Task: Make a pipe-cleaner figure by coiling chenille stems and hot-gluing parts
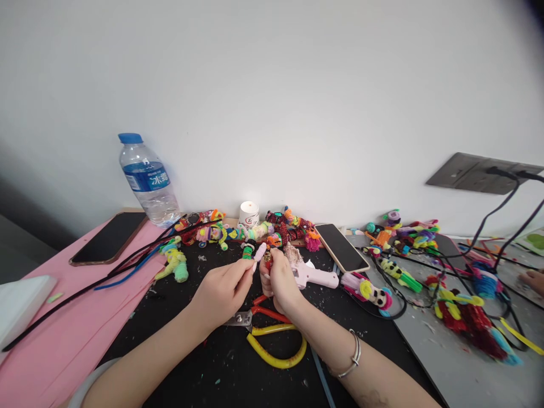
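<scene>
Where the lilac piece [260,251] shows: left hand [224,286] pinches it low, probably baring its tip.
Right hand [284,279]: grasps a red object [268,260], likely for steadiness.

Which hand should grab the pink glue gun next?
Probably the right hand: it's closest to the pink glue gun, though holding a small red thing; the left hand, pinching a fuzzy lilac piece, is farther.

Pale wall [272,102] with a grey socket plate [461,174], perhaps shadowed floor [19,241] far left.
</scene>
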Available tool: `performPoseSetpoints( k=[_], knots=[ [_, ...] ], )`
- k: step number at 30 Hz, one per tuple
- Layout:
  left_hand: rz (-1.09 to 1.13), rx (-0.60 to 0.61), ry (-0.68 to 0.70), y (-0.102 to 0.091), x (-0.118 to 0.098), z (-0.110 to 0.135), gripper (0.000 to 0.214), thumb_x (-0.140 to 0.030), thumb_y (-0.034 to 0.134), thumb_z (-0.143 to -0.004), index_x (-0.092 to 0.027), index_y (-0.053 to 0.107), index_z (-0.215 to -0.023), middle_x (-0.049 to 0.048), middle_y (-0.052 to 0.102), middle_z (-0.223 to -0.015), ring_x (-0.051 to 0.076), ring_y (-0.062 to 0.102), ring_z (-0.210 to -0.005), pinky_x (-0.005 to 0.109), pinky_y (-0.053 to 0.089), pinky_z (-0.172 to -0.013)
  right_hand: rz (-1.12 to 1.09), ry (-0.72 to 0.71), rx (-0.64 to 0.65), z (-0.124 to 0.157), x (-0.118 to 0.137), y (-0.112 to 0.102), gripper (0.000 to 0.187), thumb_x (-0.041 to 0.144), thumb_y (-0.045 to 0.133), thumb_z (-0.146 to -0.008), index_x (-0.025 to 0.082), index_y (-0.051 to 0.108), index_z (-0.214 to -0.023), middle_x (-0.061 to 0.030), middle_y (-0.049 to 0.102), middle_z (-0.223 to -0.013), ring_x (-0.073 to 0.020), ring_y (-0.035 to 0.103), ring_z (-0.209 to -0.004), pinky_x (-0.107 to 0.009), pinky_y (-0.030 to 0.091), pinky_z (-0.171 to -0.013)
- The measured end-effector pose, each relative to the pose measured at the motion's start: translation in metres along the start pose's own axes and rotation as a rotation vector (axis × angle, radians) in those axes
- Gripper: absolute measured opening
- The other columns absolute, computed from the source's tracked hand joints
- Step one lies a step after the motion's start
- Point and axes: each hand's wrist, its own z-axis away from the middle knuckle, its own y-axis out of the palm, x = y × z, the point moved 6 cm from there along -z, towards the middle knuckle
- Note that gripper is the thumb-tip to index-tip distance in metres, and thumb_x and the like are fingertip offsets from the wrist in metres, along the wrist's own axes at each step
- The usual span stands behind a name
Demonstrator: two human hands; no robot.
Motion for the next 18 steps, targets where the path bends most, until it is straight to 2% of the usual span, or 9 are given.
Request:
performPoseSetpoints(
  k=[3, 6, 8, 10, 15, 18],
  knots=[
    [0.106, 0.04, -0.127, 0.0, 0.006, -0.001, 0.013, -0.014, 0.045, -0.088, -0.016, 0.058, -0.089, 0.0002, 0.064, -0.065, 0.012, 0.061, -0.055, 0.021, 0.045, -0.059, -0.022, 0.021, -0.017, 0.0, -0.001, -0.001, 0.054, 0.048, 0.021, -0.091, 0.021, 0.032, -0.045, 0.0083, 0.02, -0.035, -0.0057, 0.011, -0.031, -0.019, 0.007, -0.033],
    [0.406, 0.093, -0.433, 0.004, 0.021, 0.0, 0.015, -0.021, 0.045, -0.09, -0.017, 0.057, -0.083, -0.0034, 0.059, -0.058, 0.009, 0.056, -0.045, 0.02, 0.043, -0.05, -0.031, 0.035, -0.02, 0.0, -0.002, -0.001, 0.056, 0.052, 0.021, -0.09, 0.021, 0.032, -0.045, 0.0084, 0.021, -0.035, -0.0055, 0.012, -0.031, -0.019, 0.007, -0.033],
    [0.635, 0.087, -0.627, 0.009, 0.031, 0.002, 0.016, -0.027, 0.046, -0.09, -0.017, 0.057, -0.084, -0.0037, 0.059, -0.059, 0.008, 0.055, -0.042, 0.02, 0.042, -0.046, -0.029, 0.04, -0.018, -0.001, -0.003, -0.001, 0.055, 0.052, 0.021, -0.089, 0.02, 0.032, -0.045, 0.0083, 0.021, -0.034, -0.0054, 0.012, -0.031, -0.019, 0.007, -0.033],
    [0.809, 0.051, -0.745, 0.013, 0.038, 0.005, 0.016, -0.031, 0.049, -0.089, -0.017, 0.057, -0.086, -0.0039, 0.059, -0.06, 0.008, 0.053, -0.04, 0.02, 0.041, -0.044, -0.024, 0.042, -0.014, -0.001, -0.003, -0.001, 0.055, 0.053, 0.021, -0.088, 0.021, 0.033, -0.046, 0.0084, 0.021, -0.035, -0.0055, 0.013, -0.031, -0.02, 0.007, -0.034],
    [1.028, -0.05, -0.854, 0.019, 0.048, 0.01, 0.016, -0.031, 0.056, -0.085, -0.016, 0.06, -0.088, -0.004, 0.058, -0.059, 0.006, 0.049, -0.039, 0.018, 0.038, -0.042, 0.011, 0.003, 0.004, 0.0, -0.002, -0.001, 0.05, 0.052, 0.023, -0.086, 0.02, 0.039, -0.051, 0.0089, 0.024, -0.039, -0.006, 0.014, -0.033, -0.021, 0.009, -0.035],
    [1.038, -0.099, -0.873, 0.017, 0.052, 0.011, 0.016, -0.031, 0.057, -0.084, -0.016, 0.061, -0.088, -0.004, 0.058, -0.058, 0.006, 0.048, -0.04, 0.018, 0.038, -0.042, 0.057, -0.066, 0.028, 0.002, 0.001, 0.0, 0.036, 0.044, 0.036, -0.083, 0.02, 0.043, -0.057, 0.0093, 0.027, -0.042, -0.0063, 0.017, -0.036, -0.021, 0.012, -0.037]
  ],
)
